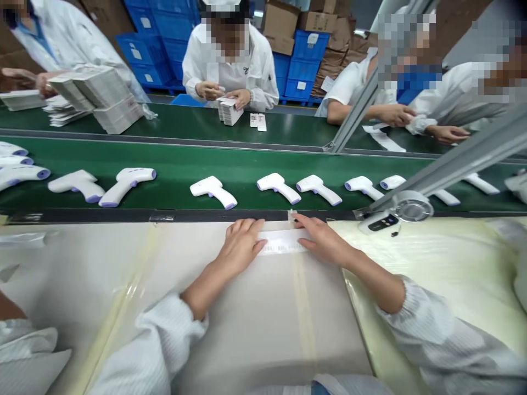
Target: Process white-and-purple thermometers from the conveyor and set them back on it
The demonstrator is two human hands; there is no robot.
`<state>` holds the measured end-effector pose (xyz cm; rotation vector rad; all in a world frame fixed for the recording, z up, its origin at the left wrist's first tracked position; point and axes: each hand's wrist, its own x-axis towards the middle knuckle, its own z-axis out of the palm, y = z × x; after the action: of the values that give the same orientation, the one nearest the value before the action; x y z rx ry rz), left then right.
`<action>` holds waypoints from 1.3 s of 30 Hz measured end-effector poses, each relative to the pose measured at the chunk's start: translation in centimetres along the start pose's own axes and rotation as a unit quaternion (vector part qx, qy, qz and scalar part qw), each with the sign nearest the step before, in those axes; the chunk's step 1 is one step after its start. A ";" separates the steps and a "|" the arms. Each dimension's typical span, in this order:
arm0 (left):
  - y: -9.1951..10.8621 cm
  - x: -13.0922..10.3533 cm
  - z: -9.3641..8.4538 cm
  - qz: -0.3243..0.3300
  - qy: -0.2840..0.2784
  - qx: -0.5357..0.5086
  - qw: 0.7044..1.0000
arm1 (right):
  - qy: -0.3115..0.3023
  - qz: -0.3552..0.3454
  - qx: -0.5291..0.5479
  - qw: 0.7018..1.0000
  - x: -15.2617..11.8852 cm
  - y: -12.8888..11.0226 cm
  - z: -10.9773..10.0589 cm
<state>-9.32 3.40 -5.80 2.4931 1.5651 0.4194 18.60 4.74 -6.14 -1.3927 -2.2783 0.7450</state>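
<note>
A white paper strip (282,242) with faint print lies flat near the far edge of the grey work surface (263,318). On the strip's left end rests my left hand (242,245), its thumb reaching onto the paper. My right hand (323,240) touches the right end, with thumb and index finger spread apart. Just beyond the hands, several white and purple handheld thermometers (214,192) lie on the green conveyor belt (177,164).
A grey metal post (448,159) slants over the right side, near a small white fan (411,206). Yellowish sheeting (432,258) covers the right surface. Across the belt, people in white work beside stacked paper (101,93); a sleeve shows at lower left.
</note>
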 end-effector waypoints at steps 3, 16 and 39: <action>1.1 1.5 -1.7 0.026 0.016 0.034 0.999 | 0.082 -0.084 -0.063 0.991 -0.4 -0.3 0.3; -1.2 -5.5 0.9 0.048 0.026 -0.079 0.995 | 0.009 -0.008 0.126 0.992 -4.0 0.5 2.8; 3.7 -2.0 2.9 0.133 -0.002 0.125 0.983 | 0.067 -0.146 -0.092 0.983 -2.4 -0.8 5.5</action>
<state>-6.06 -0.01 -7.73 2.9076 1.3606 0.2650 16.06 0.97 -10.14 -1.1062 -2.4194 0.3458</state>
